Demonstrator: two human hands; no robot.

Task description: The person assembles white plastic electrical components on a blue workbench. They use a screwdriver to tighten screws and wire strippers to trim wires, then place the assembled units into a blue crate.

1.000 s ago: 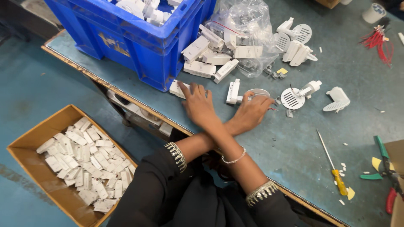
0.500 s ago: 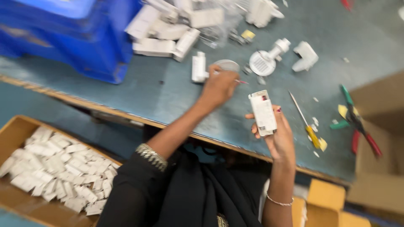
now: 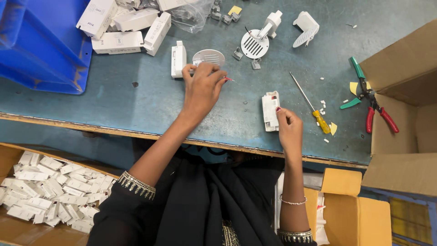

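**Hands uncrossed, white module set down on the surface**

Head view: uncrossed since a second ago; half a second ago raised in the right hand, now lying flat on the surface [image 3: 136, 105] near its front edge — the white rectangular module [image 3: 271, 110]. Right hand [image 3: 289, 127] resting beside it, grip loosely curled, thumb and forefinger just touching the module's right edge, not closed around it. Left hand [image 3: 203, 86] further back toward the middle, grip pinched shut on a small part with red wire [image 3: 229, 79], fingertips against the grey round grille [image 3: 209, 57].

Probably light and stiff, that module: hard plastic shell, smooth, a little slippery, clips at one end likely fragile. Best taken across the long sides. Red wire thin and easily bent; better held by the part than the lead.

Nearby: yellow-handled screwdriver [image 3: 312, 107], pliers [image 3: 371, 102] toward the right edge, cardboard box [image 3: 400, 118] beyond.
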